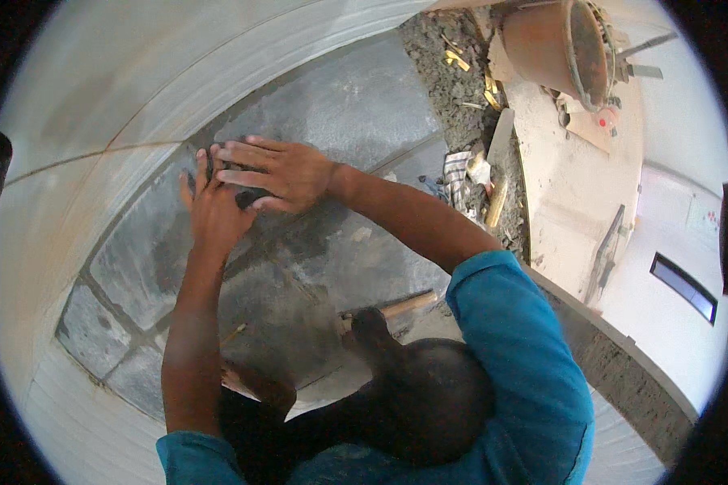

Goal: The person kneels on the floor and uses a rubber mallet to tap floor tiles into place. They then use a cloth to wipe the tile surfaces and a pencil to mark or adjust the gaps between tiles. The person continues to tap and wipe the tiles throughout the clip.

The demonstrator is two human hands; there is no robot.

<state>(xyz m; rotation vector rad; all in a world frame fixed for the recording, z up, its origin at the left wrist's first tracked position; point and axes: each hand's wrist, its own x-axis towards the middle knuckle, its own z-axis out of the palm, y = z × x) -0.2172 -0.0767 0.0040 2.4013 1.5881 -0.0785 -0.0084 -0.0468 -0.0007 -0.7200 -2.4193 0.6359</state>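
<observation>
Both my hands rest on a large grey floor tile [356, 105] near a white wall. My right hand [281, 171] lies across a small dark block [247, 197], fingers pointing left and wrapped over it, pressing it against the tile. My left hand [213, 208] lies flat just beneath it with fingers stretched up; its fingertips are tucked under the right hand and touch the block. Most of the block is hidden by the hands. Both arms wear blue sleeves.
A mallet with a wooden handle [406, 305] lies on the tile by my dark knee [441, 404]. A strip of grey mortar [453, 89] runs at the right with a striped cloth [459, 171] and wooden sticks. An orange bucket [552, 44] stands on a board.
</observation>
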